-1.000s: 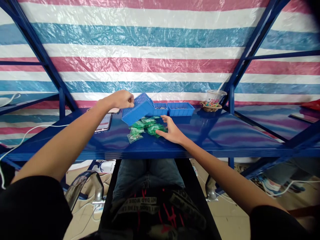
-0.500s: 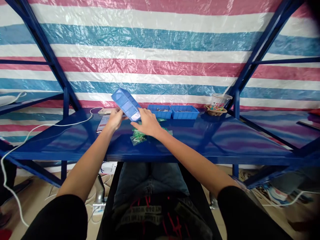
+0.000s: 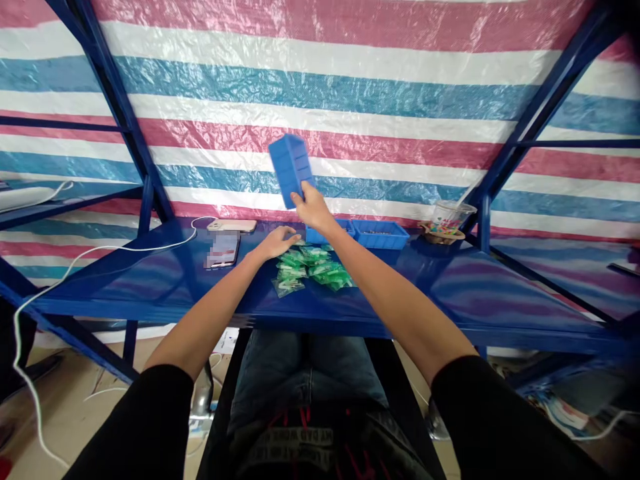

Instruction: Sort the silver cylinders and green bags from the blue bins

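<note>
My right hand [image 3: 313, 205] grips a blue plastic bin [image 3: 291, 170] by its lower end and holds it up, tilted, above the back of the table. Low over the tabletop, my left hand [image 3: 278, 243] has its fingers apart and nothing in them. Its fingertips are beside a pile of small clear packets with green and white contents [image 3: 327, 272]. Behind my right forearm stands a blue bin [image 3: 345, 227], partly hidden. A second standing bin [image 3: 381, 235] to its right holds small pieces too tiny to name.
Two phones, one dark-edged with a lit screen [image 3: 225, 248] and one pale [image 3: 235, 226], lie left of my left hand. A white cable [image 3: 125, 249] crosses the table's left side. A plastic cup [image 3: 451, 217] with a straw stands in a brown holder near the right post.
My left hand has let go of the blue bin and come down beside the packets. My right hand has lifted the bin up and rightward, turning it over. More of the packet pile shows.
</note>
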The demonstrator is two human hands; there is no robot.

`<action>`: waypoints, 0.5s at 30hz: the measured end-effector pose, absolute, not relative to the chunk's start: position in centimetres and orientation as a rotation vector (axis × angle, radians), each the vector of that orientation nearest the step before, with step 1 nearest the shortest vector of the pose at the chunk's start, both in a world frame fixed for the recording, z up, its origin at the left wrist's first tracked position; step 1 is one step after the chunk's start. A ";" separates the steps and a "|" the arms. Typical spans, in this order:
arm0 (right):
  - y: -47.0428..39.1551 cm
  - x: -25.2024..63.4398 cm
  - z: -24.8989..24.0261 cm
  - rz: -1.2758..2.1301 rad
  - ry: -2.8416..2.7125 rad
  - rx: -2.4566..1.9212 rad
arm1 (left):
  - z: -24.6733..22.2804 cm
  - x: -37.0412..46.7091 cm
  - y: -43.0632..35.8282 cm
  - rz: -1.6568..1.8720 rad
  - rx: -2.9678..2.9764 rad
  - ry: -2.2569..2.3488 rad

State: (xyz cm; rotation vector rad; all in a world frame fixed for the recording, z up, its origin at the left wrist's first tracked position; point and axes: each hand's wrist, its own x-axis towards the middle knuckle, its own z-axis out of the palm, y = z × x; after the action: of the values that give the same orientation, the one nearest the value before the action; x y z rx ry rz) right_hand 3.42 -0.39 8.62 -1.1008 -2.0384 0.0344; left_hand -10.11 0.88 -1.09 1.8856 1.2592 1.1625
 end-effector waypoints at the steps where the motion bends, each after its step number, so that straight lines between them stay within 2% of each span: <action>1: -0.1 3.1 8.3 0.024 -2.096 -1.111 | -1.1 -9.7 1.2 1.098 1.917 1.246; 6: 1.3 0.6 5.9 0.002 -2.320 -1.158 | -1.8 -8.9 1.0 0.896 2.009 1.229; 11: 1.9 -1.1 3.8 0.020 -2.527 -1.217 | -2.6 -9.5 0.1 0.863 2.074 1.229; 15: 2.4 0.1 4.0 -0.071 -2.547 -1.295 | -2.2 -9.6 -0.3 0.843 2.122 1.203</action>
State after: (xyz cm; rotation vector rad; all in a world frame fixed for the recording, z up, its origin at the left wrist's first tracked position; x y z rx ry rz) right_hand 0.13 2.37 3.99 -1.2948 -2.5473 -0.0712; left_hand -9.62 -0.32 -2.17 2.1223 1.2035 0.8426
